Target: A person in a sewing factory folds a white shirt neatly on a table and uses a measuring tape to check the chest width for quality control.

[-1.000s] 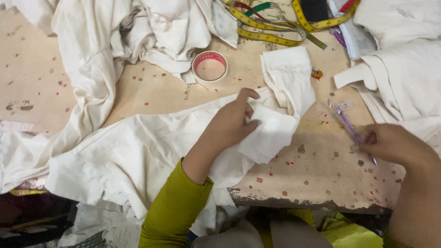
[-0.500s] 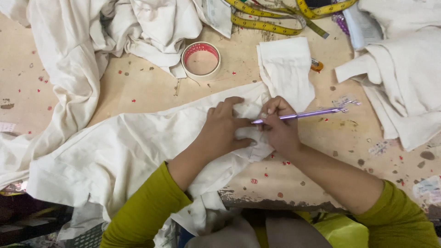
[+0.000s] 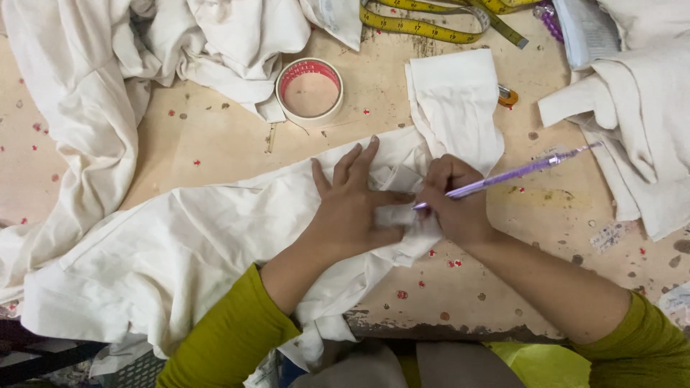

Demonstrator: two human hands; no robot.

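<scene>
Head view: my left hand (image 3: 356, 205) lies open, pinning the white cloth (image 3: 187, 251) near the table's (image 3: 215, 140) front edge, so my right hand (image 3: 456, 205), gripping a purple pen (image 3: 503, 176), can mark it.

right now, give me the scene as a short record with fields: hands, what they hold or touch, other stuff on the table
left hand: left hand pressed flat on the white cloth, fingers spread
right hand: right hand gripping a purple pen, tip down on the cloth beside the left thumb
surface: worn wooden table
near: tape roll, yellow measuring tape, folded white piece
right edge: heaped white fabric
</scene>
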